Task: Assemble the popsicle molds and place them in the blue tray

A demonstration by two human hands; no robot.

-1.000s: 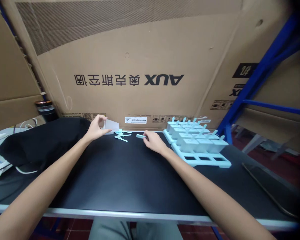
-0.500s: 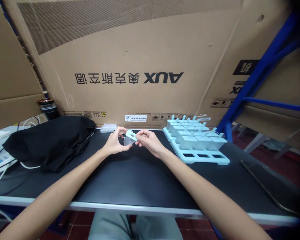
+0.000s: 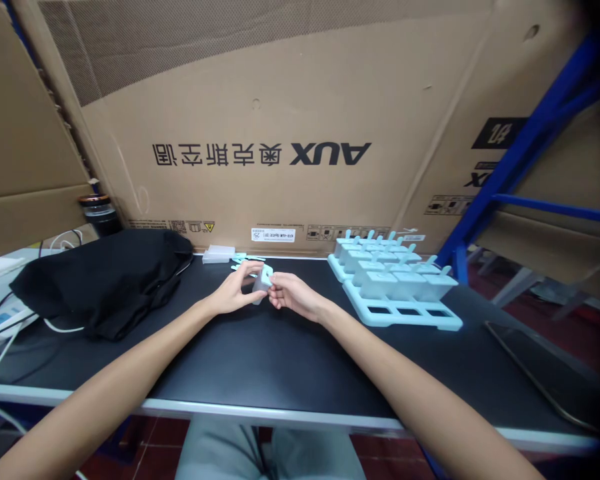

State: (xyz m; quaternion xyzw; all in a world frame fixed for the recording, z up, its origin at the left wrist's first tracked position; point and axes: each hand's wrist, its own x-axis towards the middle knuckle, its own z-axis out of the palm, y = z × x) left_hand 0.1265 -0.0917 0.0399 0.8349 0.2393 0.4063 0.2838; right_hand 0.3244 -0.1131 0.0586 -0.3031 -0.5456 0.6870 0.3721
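My left hand [image 3: 233, 291] is closed around a small popsicle mold [image 3: 266, 275], a translucent cup with a light blue lid that has a slot in it. The mold is tilted with its lid toward the right, above the black table. The fingers of my right hand [image 3: 296, 295] are pinched together at the lid's right edge; whether a stick is between them I cannot make out. Behind my left hand lie several light blue sticks [image 3: 250, 258] and clear cups [image 3: 219, 253]. To the right, a light blue rack [image 3: 405, 320] bears several popsicle molds [image 3: 380, 283] with upright sticks.
A black cloth bundle [image 3: 105, 280] lies at the left, near cables and a dark cylindrical container [image 3: 100, 213]. A phone [image 3: 535, 373] rests at the right front. A large cardboard box [image 3: 280, 80] stands along the table's back, with a blue metal frame [image 3: 510, 177] at right.
The mold has turned in my hands, its lid now steeper and facing right. My left fingers have shifted around it, and the sticks behind now show.
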